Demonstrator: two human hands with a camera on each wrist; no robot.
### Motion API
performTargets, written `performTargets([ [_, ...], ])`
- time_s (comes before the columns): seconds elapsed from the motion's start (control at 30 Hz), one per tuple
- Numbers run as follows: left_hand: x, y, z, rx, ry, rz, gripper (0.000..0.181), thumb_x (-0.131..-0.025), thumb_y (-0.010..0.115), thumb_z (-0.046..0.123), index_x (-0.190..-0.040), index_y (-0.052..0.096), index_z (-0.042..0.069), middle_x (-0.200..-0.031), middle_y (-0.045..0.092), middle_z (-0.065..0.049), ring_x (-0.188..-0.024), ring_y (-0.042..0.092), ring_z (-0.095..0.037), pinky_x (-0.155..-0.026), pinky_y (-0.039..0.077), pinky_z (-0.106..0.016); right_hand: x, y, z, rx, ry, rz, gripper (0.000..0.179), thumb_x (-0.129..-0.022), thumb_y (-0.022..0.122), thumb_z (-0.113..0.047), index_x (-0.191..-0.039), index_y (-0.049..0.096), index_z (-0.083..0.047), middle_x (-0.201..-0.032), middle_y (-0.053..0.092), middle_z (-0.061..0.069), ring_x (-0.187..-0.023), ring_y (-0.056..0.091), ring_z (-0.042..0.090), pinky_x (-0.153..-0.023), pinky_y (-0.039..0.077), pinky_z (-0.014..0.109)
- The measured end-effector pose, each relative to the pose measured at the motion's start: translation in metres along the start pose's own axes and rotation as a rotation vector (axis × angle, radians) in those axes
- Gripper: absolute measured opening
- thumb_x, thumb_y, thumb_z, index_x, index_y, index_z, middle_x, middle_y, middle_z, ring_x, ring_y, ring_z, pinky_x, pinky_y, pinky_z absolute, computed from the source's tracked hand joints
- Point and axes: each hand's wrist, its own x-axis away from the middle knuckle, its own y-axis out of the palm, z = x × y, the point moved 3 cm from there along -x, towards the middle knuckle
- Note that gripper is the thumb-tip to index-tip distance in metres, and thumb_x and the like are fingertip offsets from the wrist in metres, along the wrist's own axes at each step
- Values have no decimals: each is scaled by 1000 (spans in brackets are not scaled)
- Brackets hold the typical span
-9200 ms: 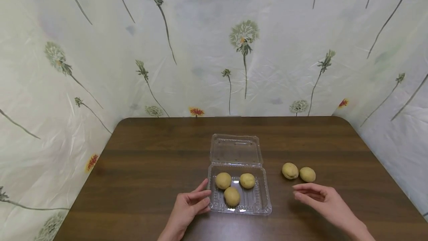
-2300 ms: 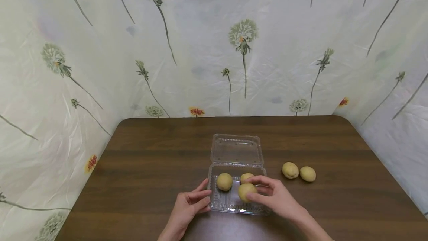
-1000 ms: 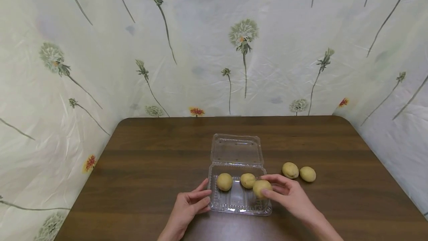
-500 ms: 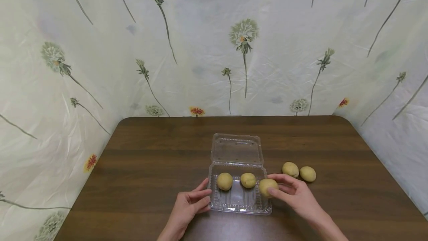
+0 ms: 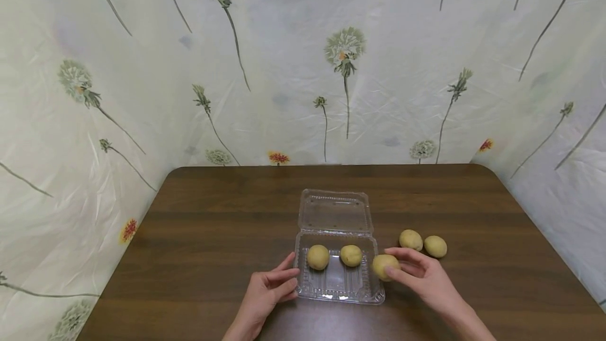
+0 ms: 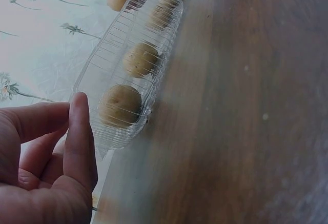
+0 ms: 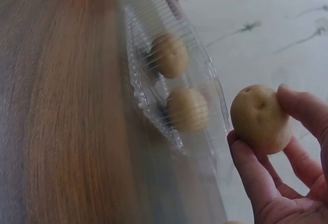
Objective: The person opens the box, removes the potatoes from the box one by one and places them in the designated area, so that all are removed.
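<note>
"Two potatoes [image 5: 318, 257] lie in the clear container [image 5: 337, 297], side by side. Where's its lid [image 5: 334, 212]?"

"Folded back, behind the container."

"And the right hand [image 5: 428, 279]?"

"Thumb and fingers hold a third potato [image 5: 384, 267], raised just right of the container."

"The left hand [image 5: 266, 292]?"

"It pinches the container's left rim."

"Any more potatoes?"

"One pair [image 5: 411, 240], close together on the surface [image 5: 227, 209], right of the container, beyond the held one."
</note>
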Motion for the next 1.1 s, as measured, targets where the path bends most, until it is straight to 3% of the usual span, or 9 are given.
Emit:
performTargets([
  [0.9, 1, -1, 0, 0, -7, 1, 31, -89, 68, -2, -117, 63, -15, -147, 44, -13, -124, 51, -21, -80, 59, -30, 8, -21, 26, 95, 57, 84, 43, -91, 72, -22, -128, 60, -4, -122, 66, 3, -106, 62, 5, -82, 53, 21],
  [1.1, 0, -1, 0, -2, -10, 1, 31, -89, 68, -3, -117, 63, -15, -147, 44, -13, -123, 52, -20, -79, 59, -30, 8, -26, 32, 114, 109, 91, 45, -91, 72, -26, -130, 60, -7, -124, 66, 7, -106, 62, 3, -82, 52, 21],
])
